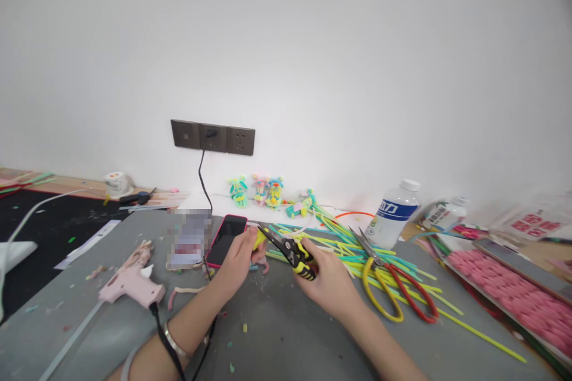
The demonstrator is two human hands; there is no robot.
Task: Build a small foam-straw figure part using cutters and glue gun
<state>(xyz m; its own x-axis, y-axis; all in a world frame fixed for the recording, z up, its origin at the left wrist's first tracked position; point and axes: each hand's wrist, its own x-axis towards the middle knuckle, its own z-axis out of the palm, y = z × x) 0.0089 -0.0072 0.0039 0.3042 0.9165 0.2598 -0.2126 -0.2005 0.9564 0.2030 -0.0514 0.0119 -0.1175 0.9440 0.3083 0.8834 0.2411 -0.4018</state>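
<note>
My right hand point(328, 283) is closed around black-and-yellow pliers-like snips point(288, 250), whose jaws point up and left toward my other hand. In my left hand point(239, 259), the fingers pinch a small yellow piece point(259, 240), seemingly pipe cleaner, close beside the snips' jaws. Whether the jaws touch it I cannot tell. Under and behind the snips spreads a loose bundle of yellow, green and teal pipe cleaners point(357, 253). Large scissors point(379, 277) with one yellow and one red handle lie with blades apart on that bundle, right of my right hand.
A pink glue gun point(131, 286) lies left, its cord running under my left arm. Two phones, one pink-edged point(227, 240), lie ahead. Small pipe-cleaner figures point(261, 191) stand by the wall. A white bottle point(395, 214) and pink braided bundles point(509, 292) are at right. Scraps dot the grey mat point(286, 339).
</note>
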